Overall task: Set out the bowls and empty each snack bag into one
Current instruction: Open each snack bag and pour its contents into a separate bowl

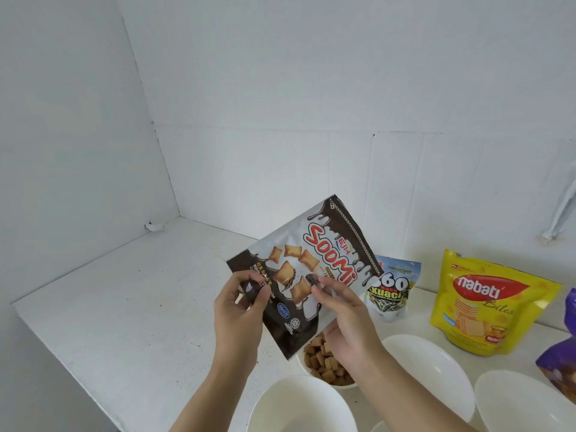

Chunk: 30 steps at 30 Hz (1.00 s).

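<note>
Head view: left hand and right hand each pinch the Soomi bag, held tilted over a filled bowl on the white surface. Three empty bowls near; Nabati bag stands right.

Bright, even light; faint shadows, slight softness, wide-angle bending at edges

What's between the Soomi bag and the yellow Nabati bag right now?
In the head view, a 360 Kuaci sunflower-seed pouch stands between the Soomi bag and Nabati bag, its top left corner hidden by the Soomi bag.
</note>
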### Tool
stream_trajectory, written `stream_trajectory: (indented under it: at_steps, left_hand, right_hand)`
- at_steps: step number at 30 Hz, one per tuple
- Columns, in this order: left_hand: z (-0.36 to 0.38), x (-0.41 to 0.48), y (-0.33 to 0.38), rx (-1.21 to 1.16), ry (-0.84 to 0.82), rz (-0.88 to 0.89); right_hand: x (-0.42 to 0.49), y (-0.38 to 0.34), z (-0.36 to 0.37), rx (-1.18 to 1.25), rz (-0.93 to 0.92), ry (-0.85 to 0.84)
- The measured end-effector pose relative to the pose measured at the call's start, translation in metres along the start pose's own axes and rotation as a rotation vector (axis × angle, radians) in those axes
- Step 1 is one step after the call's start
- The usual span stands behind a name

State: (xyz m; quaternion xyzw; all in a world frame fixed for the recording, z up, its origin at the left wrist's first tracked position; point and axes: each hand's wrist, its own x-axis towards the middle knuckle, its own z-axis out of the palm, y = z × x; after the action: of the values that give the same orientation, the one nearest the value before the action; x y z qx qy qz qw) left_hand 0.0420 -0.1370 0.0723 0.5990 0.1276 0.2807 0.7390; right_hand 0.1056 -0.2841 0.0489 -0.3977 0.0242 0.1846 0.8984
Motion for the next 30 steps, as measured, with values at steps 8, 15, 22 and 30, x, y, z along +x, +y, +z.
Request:
stream_trajectory:
  at_steps: [8, 15, 22, 30]
  left_hand:
    - [-0.039, 0.001, 0.000, 0.138, -0.141, -0.090]
    - [-0.066, 0.005, 0.010, 0.455, -0.257, -0.154]
    - [-0.074, 0.014, 0.058, 0.621, -0.315, -0.162]
    - [-0.051, -0.009, 0.092, 0.436, -0.244, -0.004]
  right_hand:
    - [0.007, -0.031, -0.010, -0.045, -0.157, 0.111]
    - [0.000, -0.036, 0.006, -0.105, -0.174, 0.104]
    - [-0.006, -0.045, 0.029, -0.244, -0.136, 0.030]
    - [-0.026, -0.046, 0.064, -0.412, -0.213, -0.120]
